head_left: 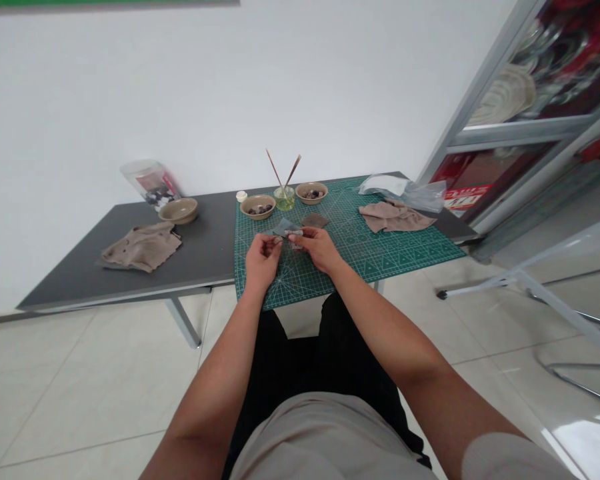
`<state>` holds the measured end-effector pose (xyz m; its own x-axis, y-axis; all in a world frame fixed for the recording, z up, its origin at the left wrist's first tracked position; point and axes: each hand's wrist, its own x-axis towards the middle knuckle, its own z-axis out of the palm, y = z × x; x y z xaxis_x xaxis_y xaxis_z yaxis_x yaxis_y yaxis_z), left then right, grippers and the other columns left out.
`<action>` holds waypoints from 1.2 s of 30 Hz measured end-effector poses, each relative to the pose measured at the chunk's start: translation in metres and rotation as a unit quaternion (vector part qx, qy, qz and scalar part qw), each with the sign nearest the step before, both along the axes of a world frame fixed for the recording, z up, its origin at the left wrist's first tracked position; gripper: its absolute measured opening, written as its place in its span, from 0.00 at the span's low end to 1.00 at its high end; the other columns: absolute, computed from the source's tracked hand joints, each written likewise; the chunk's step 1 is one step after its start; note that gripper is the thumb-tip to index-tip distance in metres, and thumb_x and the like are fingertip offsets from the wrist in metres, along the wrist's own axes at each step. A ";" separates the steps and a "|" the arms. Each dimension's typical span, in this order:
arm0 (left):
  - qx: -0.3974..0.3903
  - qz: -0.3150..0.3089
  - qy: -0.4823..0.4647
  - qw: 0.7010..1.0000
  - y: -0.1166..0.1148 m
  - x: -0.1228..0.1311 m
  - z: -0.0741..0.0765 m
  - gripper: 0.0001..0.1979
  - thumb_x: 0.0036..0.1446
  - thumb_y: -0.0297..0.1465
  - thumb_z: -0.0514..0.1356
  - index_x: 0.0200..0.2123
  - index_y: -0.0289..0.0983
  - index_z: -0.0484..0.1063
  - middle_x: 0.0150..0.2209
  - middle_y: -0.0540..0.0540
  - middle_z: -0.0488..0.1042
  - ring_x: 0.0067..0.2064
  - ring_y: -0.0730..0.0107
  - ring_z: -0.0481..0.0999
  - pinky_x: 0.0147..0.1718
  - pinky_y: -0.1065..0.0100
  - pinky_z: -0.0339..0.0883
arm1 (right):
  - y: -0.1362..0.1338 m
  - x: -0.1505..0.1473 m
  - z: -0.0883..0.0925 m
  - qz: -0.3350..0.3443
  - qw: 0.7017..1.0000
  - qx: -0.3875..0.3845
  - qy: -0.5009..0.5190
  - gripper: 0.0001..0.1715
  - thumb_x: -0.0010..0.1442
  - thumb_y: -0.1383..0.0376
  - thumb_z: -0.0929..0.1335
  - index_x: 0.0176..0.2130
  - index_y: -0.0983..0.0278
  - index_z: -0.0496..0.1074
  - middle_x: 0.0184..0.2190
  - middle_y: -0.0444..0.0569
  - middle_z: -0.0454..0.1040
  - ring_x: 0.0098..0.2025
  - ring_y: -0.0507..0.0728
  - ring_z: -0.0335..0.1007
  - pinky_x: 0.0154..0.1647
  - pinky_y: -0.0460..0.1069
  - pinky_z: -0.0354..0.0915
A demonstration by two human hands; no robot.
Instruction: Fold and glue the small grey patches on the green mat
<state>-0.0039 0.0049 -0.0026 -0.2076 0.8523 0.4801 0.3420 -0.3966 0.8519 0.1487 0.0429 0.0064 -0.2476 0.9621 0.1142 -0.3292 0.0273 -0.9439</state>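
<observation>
Over the green cutting mat (380, 257), my left hand (263, 259) and my right hand (319, 247) meet close together, both with fingers pinched. Between their fingertips is a small grey-blue sheet (285, 228), folded or crumpled; whether it is cloth or abrasive paper I cannot tell. Anything wrapped in it is hidden. Just behind my right hand lies a flat brown piece (315, 220). Two tan bowls hold small dark pebble-like pieces: the left bowl (258, 215) and the right bowl (311, 201). A glass jar (284, 205) of yellowish liquid with two brushes stands between them.
A small white cap-like item (241, 196) sits by the left bowl. Left on the dark table (207, 250) are a brown cloth (143, 248), another bowl (179, 219) and a clear plastic tub (150, 181). To the right lie a second cloth (394, 217) and a plastic bag (415, 192).
</observation>
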 end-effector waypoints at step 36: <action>0.008 0.010 0.108 0.994 -0.009 0.002 0.003 0.04 0.53 0.31 0.63 0.32 0.40 0.78 0.31 0.49 0.79 0.31 0.69 0.75 0.35 0.68 0.69 | -0.001 -0.001 0.000 0.042 0.999 0.018 0.007 0.22 0.36 0.57 0.80 0.27 0.65 0.72 0.25 0.41 0.75 0.27 0.50 0.68 0.32 0.47 0.65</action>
